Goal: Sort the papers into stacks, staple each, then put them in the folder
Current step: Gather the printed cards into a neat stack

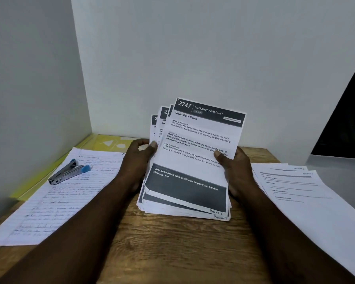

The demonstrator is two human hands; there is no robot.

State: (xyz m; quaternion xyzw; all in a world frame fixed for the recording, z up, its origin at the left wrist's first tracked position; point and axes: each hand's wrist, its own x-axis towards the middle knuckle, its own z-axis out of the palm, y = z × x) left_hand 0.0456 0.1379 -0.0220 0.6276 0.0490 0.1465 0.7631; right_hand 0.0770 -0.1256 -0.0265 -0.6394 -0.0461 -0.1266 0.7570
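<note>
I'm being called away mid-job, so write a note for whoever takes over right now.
Left grip and right grip: both pinch the fanned printed sheets, lower edge on the table.
Stapler lies on the handwritten pages, left; yellow folder partly under them. Printed pile lies right.
Done: two piles seem sorted out. Left: sort the held sheets, staple each stack, fill the folder.

Yellow folder (103,142) mostly covered, handwriting (70,181) likely unreadable, right stack (307,193) cropped

Likely an office desk corner; wooden table (172,242), stapler (69,174), papers (295,187), yellow folder (103,143).
</note>
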